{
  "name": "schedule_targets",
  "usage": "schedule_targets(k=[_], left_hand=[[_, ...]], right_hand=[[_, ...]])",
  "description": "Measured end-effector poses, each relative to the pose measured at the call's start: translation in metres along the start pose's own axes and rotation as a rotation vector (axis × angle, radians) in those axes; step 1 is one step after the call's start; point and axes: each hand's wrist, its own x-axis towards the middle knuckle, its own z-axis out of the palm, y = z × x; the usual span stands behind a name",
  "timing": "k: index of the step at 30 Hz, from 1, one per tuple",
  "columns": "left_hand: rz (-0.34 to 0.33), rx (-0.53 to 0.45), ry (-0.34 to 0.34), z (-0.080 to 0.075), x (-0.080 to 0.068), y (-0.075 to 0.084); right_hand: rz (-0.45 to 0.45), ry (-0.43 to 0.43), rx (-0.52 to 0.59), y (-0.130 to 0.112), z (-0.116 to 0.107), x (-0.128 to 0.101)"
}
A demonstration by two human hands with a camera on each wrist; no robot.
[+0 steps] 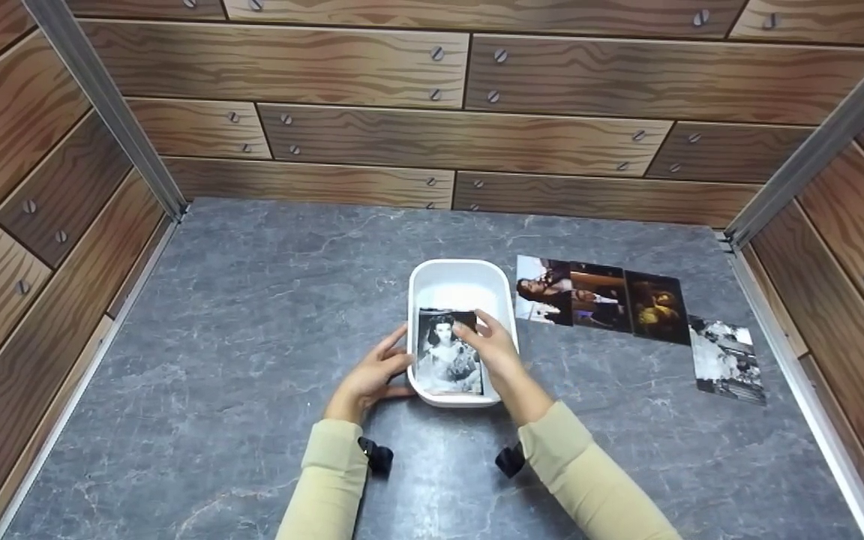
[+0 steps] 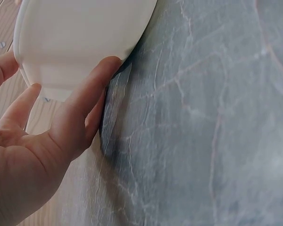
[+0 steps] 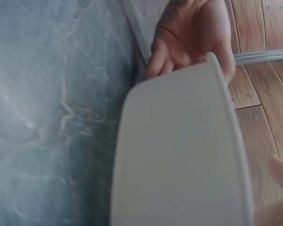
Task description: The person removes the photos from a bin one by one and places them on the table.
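Observation:
A white plastic tub (image 1: pixel 462 283) with rounded corners stands in front of me. Inside it lies a black-and-white photo (image 1: pixel 447 360) of a person in a light dress, with edges of other cards showing beneath. My right hand (image 1: pixel 497 352) reaches over the tub's right rim and holds the photo by its upper right, thumb on the picture and fingers along its edge. Against the tub's outer left side rests my left hand (image 1: pixel 376 375). The left wrist view shows that hand's fingers (image 2: pixel 92 84) spread and fairly straight along the tub's outer wall (image 2: pixel 80 42).
To the tub's right, a color photo (image 1: pixel 544 291), two dark photos (image 1: pixel 601 296) (image 1: pixel 657 306) and a black-and-white photo (image 1: pixel 727 358) lie in a slanting row on the grey marbled table (image 1: pixel 252 315). Wood-patterned panels (image 1: pixel 372 67) enclose the back and sides.

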Motion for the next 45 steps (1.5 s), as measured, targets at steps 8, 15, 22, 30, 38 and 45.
schedule_targets(k=[8,15,22,30,38,45], left_hand=[[-0.014,0.000,0.020,-0.002,-0.002,0.000],[0.001,-0.005,0.012,-0.003,-0.004,0.001],[-0.003,-0.006,0.012,-0.002,-0.004,0.001],[-0.012,-0.008,0.000,-0.002,-0.003,0.002],[-0.002,-0.001,-0.002,0.000,-0.001,0.001],[-0.005,-0.011,-0.003,0.000,-0.001,-0.001]], right_hand=[[0.085,0.022,-0.078,0.012,0.003,0.004],[0.114,0.048,-0.166,0.015,0.007,0.011],[0.107,0.051,-0.246,0.015,0.010,0.011],[0.114,0.058,-0.340,0.015,0.008,0.006],[0.085,0.051,-0.321,0.013,0.009,0.003],[0.015,0.141,-0.386,0.014,0.010,-0.001]])
